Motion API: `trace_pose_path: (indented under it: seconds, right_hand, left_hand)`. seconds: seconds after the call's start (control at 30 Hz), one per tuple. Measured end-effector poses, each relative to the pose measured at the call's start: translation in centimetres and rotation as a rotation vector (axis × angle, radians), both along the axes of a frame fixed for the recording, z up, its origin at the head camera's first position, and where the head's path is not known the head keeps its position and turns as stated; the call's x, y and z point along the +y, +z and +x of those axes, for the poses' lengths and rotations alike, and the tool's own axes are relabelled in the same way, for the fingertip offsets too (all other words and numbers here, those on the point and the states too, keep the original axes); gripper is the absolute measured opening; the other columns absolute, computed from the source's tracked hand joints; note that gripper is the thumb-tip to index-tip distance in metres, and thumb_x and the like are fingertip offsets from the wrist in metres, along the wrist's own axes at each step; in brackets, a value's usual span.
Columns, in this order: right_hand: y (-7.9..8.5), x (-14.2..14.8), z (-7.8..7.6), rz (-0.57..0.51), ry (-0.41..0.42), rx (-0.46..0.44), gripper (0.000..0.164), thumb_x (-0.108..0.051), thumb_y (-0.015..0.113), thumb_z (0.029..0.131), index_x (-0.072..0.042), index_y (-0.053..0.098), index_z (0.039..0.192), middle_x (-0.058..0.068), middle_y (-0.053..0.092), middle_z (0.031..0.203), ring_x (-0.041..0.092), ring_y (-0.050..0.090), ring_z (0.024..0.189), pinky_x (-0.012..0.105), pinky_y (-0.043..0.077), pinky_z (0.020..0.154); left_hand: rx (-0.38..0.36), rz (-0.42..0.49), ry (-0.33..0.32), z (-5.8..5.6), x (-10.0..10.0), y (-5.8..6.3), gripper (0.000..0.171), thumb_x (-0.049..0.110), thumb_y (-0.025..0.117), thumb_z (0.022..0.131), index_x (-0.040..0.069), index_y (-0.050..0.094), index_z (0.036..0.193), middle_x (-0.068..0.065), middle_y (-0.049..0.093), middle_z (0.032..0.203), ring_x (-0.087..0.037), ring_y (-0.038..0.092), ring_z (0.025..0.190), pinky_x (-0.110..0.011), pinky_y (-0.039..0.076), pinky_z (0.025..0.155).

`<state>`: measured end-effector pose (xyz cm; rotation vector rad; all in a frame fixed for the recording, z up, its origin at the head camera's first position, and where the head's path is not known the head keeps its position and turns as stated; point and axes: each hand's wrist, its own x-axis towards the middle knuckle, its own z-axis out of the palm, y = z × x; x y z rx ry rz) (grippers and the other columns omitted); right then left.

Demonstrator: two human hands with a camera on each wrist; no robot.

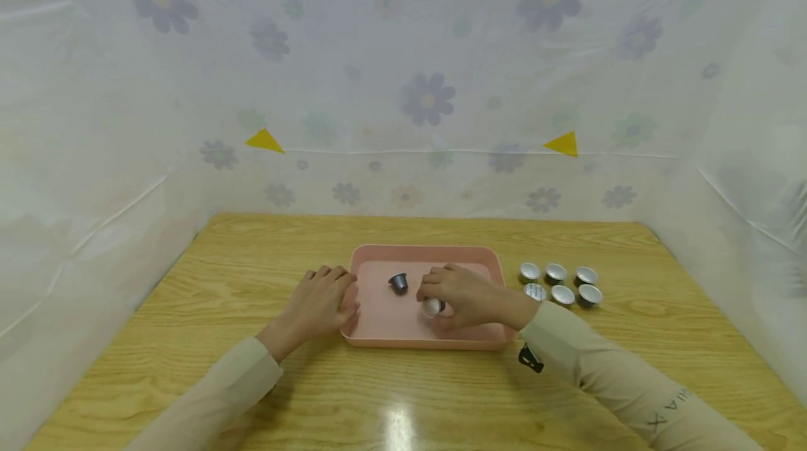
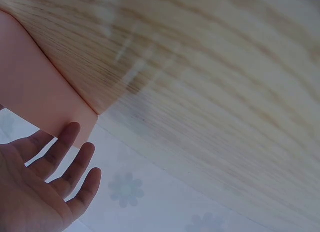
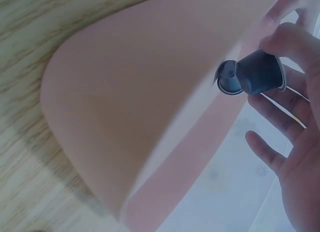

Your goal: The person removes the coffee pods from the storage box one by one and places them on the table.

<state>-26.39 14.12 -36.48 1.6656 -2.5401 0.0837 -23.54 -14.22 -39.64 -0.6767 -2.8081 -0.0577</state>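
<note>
My right hand (image 1: 463, 295) pinches a dark coffee capsule (image 3: 261, 71) between thumb and fingers, over the pink tray (image 1: 384, 321). Its pale lid (image 1: 431, 307) shows in the head view. A second dark capsule (image 1: 399, 283) lies on its side on the tray floor, left of that hand. My left hand (image 1: 323, 300) rests at the tray's left rim with relaxed fingers. Seen from the left wrist, those fingers (image 2: 64, 142) are spread loosely, fingertips right at the tray wall (image 2: 50, 86).
Several more capsules (image 1: 555, 273) stand lid up in two rows on the wooden table (image 1: 403, 395), right of the tray. A flower-patterned curtain (image 1: 378, 87) closes off the back and sides. A small black clip-like thing (image 1: 531, 358) shows beneath the right sleeve.
</note>
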Motion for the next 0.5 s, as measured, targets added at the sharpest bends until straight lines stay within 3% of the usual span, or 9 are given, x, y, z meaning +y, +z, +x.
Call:
trace_pose_path:
  seconds: [0.27,0.5]
  right_hand:
    - [-0.2,1.3,-0.3,-0.088,0.046,0.086,0.032,-0.028,0.071,0.073,-0.015,0.062,0.101,-0.005,0.059,0.095,0.010,0.053,0.085,0.031,0.046,0.075]
    - [-0.3,2.5,-0.4,-0.132,0.025,0.074,0.030,-0.025,0.070,0.073,-0.015,0.062,0.100,-0.005,0.060,0.094,0.010,0.053,0.084,0.032,0.045,0.077]
  left_hand:
    - [0.000,-0.003,0.002,0.0,0.0,0.0,0.043,0.041,0.061,0.082,0.011,0.061,0.113,-0.005,0.060,0.112,-0.028,0.055,0.101,-0.046,0.046,0.083]
    - [0.010,0.000,-0.004,0.1,0.0,0.1,0.043,0.040,0.061,0.081,0.011,0.061,0.113,-0.005,0.060,0.111,-0.028,0.056,0.100,-0.046,0.046,0.083]
